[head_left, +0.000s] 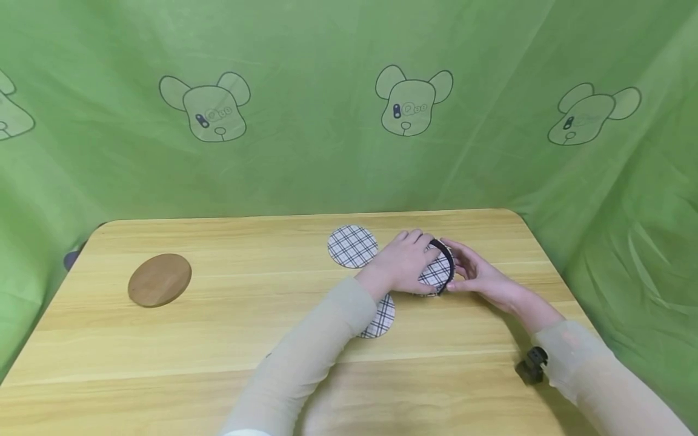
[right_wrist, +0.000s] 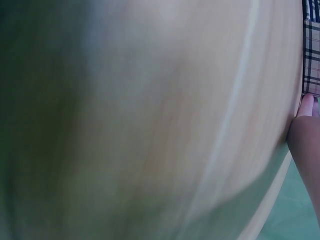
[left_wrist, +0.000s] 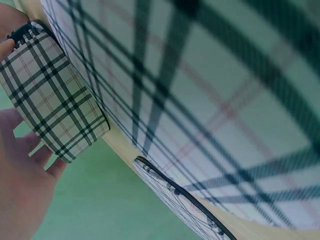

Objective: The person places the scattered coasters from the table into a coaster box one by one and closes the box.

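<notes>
A round plaid coaster holder with a black band along its edge sits right of the table's middle. My left hand lies over its left side and top, fingers and thumb gripping it. From the right, my right hand holds its side between thumb and fingers. The holder's plaid side wall shows in the left wrist view, with fingers at it. One plaid round coaster lies behind my left wrist; another plaid coaster is partly hidden under my left forearm. In the right wrist view, the holder shows only at the edge.
A brown round wooden disc lies on the table's left side. The wooden table ends at a green curtain printed with bear heads. A small black device hangs at my right wrist.
</notes>
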Available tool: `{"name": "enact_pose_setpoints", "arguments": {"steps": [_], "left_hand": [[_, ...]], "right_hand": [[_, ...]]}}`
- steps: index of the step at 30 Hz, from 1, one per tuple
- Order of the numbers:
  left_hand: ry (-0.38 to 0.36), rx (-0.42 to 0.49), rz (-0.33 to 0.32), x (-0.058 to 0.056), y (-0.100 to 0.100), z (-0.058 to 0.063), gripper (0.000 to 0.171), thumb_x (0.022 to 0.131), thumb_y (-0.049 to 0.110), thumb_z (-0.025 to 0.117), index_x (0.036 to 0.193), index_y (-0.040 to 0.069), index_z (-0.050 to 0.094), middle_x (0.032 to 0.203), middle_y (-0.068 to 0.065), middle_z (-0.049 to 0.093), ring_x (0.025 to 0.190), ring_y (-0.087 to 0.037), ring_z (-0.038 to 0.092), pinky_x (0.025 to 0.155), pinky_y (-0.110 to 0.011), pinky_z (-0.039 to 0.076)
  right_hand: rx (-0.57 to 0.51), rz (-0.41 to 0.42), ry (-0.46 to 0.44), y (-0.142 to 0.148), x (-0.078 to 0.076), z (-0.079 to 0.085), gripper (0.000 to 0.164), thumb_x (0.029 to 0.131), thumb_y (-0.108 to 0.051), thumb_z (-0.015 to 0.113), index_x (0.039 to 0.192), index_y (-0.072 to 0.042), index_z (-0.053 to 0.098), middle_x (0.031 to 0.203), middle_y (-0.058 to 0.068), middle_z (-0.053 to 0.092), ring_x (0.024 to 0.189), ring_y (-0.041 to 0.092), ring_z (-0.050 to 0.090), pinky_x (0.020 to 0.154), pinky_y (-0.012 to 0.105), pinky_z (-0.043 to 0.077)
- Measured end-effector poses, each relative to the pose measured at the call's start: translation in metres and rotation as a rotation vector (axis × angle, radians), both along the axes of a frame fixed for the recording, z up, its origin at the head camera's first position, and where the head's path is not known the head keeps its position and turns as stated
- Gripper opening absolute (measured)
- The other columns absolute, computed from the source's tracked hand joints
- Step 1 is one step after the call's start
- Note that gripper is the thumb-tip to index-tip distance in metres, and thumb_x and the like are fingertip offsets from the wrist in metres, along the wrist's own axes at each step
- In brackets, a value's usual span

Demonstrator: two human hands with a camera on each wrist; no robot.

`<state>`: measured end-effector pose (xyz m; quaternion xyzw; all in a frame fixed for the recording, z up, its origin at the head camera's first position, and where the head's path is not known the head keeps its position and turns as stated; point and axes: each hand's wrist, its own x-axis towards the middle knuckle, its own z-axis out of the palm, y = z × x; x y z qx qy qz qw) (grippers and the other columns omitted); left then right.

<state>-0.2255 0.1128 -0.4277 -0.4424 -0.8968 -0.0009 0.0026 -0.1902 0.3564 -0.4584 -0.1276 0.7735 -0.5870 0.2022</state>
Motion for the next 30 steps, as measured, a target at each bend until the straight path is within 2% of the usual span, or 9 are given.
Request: {"name": "enact_pose_setpoints", "arguments": {"steps": [19, 30], "left_hand": [[0.003, -0.021, -0.001, -0.001, -0.002, 0.000, 0.089, 0.095, 0.076, 0.057, 0.162, 0.020, 0.042, 0.170, -0.007, 0.036, 0.159, -0.025, 0.032, 0.134, -0.045, 0.029], [0.001, -0.030, -0.007, 0.001, -0.015, 0.008, 0.082, 0.101, 0.072, 0.050, 0.163, 0.019, 0.041, 0.170, -0.007, 0.038, 0.160, -0.025, 0.031, 0.135, -0.044, 0.027]], "right_hand": [[-0.001, 0.009, 0.002, 0.000, 0.002, 0.002, 0.102, 0.091, 0.007, 0.072, 0.171, -0.008, 0.010, 0.174, 0.030, 0.005, 0.131, -0.009, 0.049, 0.107, 0.008, 0.046], [-0.002, 0.008, 0.011, 0.001, 0.001, 0.000, 0.102, 0.091, 0.007, 0.072, 0.171, -0.008, 0.010, 0.172, 0.032, 0.008, 0.131, -0.009, 0.048, 0.108, 0.007, 0.045]]}}
